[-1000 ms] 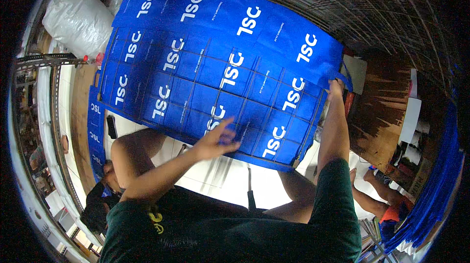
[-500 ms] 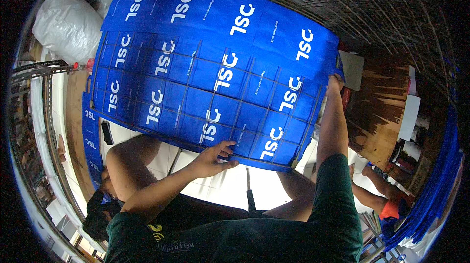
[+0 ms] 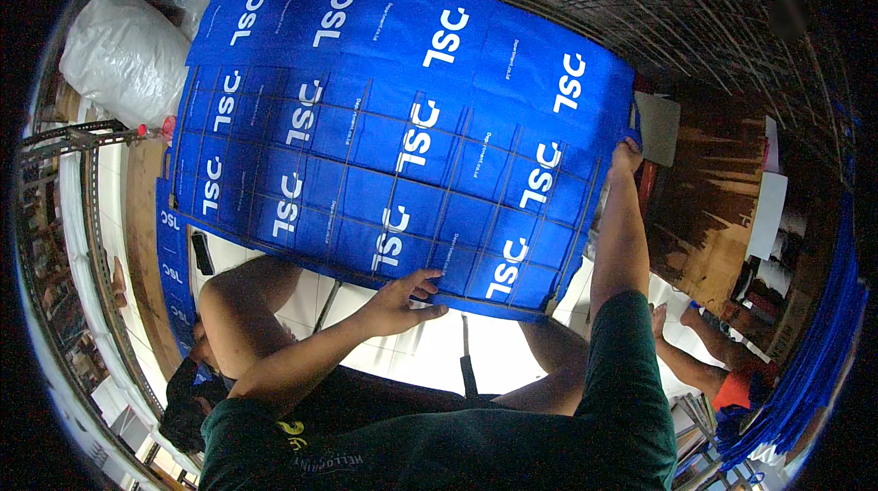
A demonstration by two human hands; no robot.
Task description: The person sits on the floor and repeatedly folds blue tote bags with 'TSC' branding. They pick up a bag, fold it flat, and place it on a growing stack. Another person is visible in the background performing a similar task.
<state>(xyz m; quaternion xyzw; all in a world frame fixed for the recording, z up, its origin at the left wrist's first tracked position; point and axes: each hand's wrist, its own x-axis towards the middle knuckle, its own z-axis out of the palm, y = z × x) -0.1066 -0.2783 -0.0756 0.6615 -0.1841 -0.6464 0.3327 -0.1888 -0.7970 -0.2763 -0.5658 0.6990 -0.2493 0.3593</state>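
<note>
A large blue sheet with rows of white print (image 3: pixel 366 148) spreads across a wire rack (image 3: pixel 448 189) in front of me. Dark grid wires cross its nearer rows, while the farthest row shows no wires over it. At the rack's near edge rests my left hand (image 3: pixel 402 302), thumb and fingers apart, with nothing visible in its grasp. My right hand (image 3: pixel 626 155) reaches to the right side and is closed on the blue sheet's edge there; its fingertips are partly hidden.
A clear plastic bag of white material (image 3: pixel 123 57) lies at the far left beside a metal shelf frame (image 3: pixel 73 136). Brown boards (image 3: pixel 709 208) stand at the right, near stacked blue sheets (image 3: pixel 805 345). Other people's legs (image 3: pixel 700 358) show on both sides. Bare wire racks (image 3: pixel 695 6) stretch behind.
The far left part of the blue sheet has shifted slightly left and nearer. Both my hands stay in almost the same places, the right one still on the edge.
</note>
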